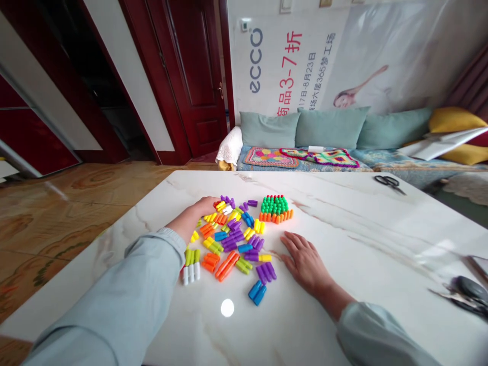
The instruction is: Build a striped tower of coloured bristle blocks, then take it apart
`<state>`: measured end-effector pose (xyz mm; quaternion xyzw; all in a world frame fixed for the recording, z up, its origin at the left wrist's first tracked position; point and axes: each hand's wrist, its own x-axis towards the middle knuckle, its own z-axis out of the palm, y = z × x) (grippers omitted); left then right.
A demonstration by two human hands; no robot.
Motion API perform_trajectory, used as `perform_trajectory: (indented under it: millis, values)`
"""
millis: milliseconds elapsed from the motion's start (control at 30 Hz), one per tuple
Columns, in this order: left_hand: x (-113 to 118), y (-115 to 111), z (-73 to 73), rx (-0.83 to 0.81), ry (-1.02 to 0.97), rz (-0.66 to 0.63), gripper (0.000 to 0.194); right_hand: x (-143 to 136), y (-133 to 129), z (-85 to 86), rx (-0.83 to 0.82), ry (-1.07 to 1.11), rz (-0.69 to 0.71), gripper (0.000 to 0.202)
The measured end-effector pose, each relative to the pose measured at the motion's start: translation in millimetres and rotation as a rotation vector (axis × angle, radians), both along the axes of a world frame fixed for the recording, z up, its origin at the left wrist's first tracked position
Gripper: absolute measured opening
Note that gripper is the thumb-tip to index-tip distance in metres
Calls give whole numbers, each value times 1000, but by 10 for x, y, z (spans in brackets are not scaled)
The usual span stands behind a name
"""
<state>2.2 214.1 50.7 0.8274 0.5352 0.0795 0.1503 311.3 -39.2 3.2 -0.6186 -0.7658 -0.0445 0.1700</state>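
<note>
Fingers spread, right hand rests beside colored pieces; whether left hand pinches any, I cannot tell.

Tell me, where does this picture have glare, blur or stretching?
Head view: a bright round glare spot on the white table; head view: the scissors at the lower right look smeared and stretched near the edge; head view: the colorful pegs around the middle look fairly sharp.

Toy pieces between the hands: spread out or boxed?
Spread out: the toy pieces lie scattered in small groups directly on the table.
</note>
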Motion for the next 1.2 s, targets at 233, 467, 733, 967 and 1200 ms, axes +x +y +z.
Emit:
perform_trajectory:
  millis: [233, 467, 733, 967, 1200]
  values:
    - [32, 51, 22, -8, 57, 17, 40, -15, -8, 16, -2, 23, -9, 45]
    - [60, -53, 62, 49, 88, 34, 34, -16, 3, -18, 30, 13, -14, 46]
    - [194, -97, -11, 74, 98, 1, 57, -5, 13, -50, 51, -4, -9, 45]
    - [256, -87, -64, 130, 131, -2, 27, 0, 15, -26, 40, 29, -10, 45]
    - [195, -173, 122, 211, 83, -50, 30, 0, 17, -41, 27, 23, -17, 45]
